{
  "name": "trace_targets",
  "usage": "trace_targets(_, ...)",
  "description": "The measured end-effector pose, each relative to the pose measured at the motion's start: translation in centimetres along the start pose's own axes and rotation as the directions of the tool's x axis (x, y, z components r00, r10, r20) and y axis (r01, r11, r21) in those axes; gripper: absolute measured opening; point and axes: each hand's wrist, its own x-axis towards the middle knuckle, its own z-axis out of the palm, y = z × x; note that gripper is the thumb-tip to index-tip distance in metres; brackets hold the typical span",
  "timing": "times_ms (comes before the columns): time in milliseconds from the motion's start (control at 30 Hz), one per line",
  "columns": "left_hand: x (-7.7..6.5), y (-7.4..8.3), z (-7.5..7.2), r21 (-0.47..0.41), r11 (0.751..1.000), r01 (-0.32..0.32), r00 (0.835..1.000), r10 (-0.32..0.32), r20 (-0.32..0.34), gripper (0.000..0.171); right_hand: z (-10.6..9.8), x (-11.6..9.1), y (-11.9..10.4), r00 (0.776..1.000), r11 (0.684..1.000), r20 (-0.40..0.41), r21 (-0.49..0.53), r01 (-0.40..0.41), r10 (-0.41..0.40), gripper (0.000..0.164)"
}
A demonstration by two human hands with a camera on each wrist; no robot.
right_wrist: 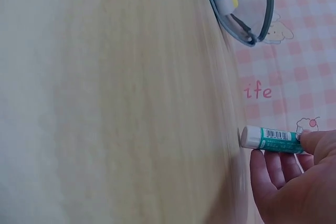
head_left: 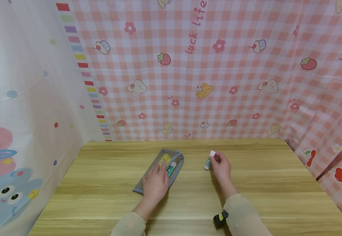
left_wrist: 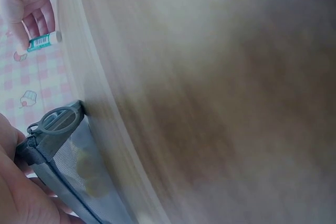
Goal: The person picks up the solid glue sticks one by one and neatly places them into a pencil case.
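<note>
A grey mesh zip pouch (head_left: 147, 177) lies slanted on the table, its mouth gaping toward the right. A glue stick (head_left: 171, 169) with a green label and a yellow item (head_left: 165, 158) show inside it. My left hand (head_left: 155, 183) lies over the pouch and holds it near the mouth; in the left wrist view some fingers are hidden behind the zip edge. To the right, my right hand (head_left: 222, 166) pinches a second glue stick (right_wrist: 281, 140), white-ended with a green label, between thumb and fingers. It stands nearly upright, its lower end at the tabletop.
The wooden table (head_left: 100, 209) ends at a pink checked cloth (head_left: 188, 108) behind it. A white patterned cloth (head_left: 41, 98) hangs at the left. A black wrist device (head_left: 220, 219) sits by the right sleeve (head_left: 243, 213).
</note>
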Motion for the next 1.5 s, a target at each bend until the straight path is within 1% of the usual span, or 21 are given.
trace_targets(100, 0.0, 0.0, 0.0, 0.001, 1.000, 0.000, 1.000, 0.000, 0.000, 0.045, 0.2, -0.4, -0.2, 1.000, 0.999, 0.011, 0.043, -0.023, 0.023, 0.025)
trace_targets(267, 0.0, -0.1, 0.0, -0.003, 1.000, -0.004, 1.000, 0.004, -0.003, 0.045, 0.8, -1.1, -0.5, 0.999, 0.998, 0.026, 0.057, -0.036, 0.034, 0.026)
trace_targets(367, 0.0, -0.1, 0.0, -0.003, 1.000, -0.005, 1.000, 0.005, -0.004, 0.045, 1.1, -1.4, -0.5, 0.998, 0.995, 0.038, 0.084, -0.045, 0.042, 0.026)
trace_targets(500, 0.0, -0.1, 0.1, 0.000, 1.000, -0.009, 1.000, 0.009, -0.006, 0.045, 1.6, -1.8, -0.8, 0.995, 0.983, 0.070, 0.167, -0.081, 0.070, 0.027)
trace_targets(700, 0.0, -0.1, 0.1, 0.000, 1.000, -0.017, 1.000, 0.017, -0.008, 0.045, 2.3, -2.7, -1.2, 0.988, 0.962, 0.115, 0.240, -0.127, 0.102, 0.027)
trace_targets(933, 0.0, -0.2, 0.0, -0.001, 1.000, -0.026, 0.999, 0.026, -0.020, 0.045, 3.6, -3.7, -1.4, 0.976, 0.953, 0.171, 0.248, -0.177, 0.136, 0.027)
trace_targets(1100, 0.0, -0.2, 0.0, 0.000, 1.000, -0.024, 1.000, 0.024, -0.019, 0.045, 4.4, -4.4, -1.6, 0.969, 0.947, 0.208, 0.262, -0.188, 0.135, 0.029)
trace_targets(1333, 0.0, -0.1, 0.1, 0.002, 1.000, -0.019, 1.000, 0.019, -0.015, 0.045, 5.3, -5.1, -2.2, 0.951, 0.940, 0.255, 0.244, -0.238, 0.174, 0.031)
trace_targets(1500, 0.0, -0.1, 0.1, 0.001, 1.000, -0.016, 1.000, 0.016, -0.012, 0.045, 5.9, -5.6, -2.4, 0.941, 0.931, 0.280, 0.256, -0.262, 0.188, 0.030)
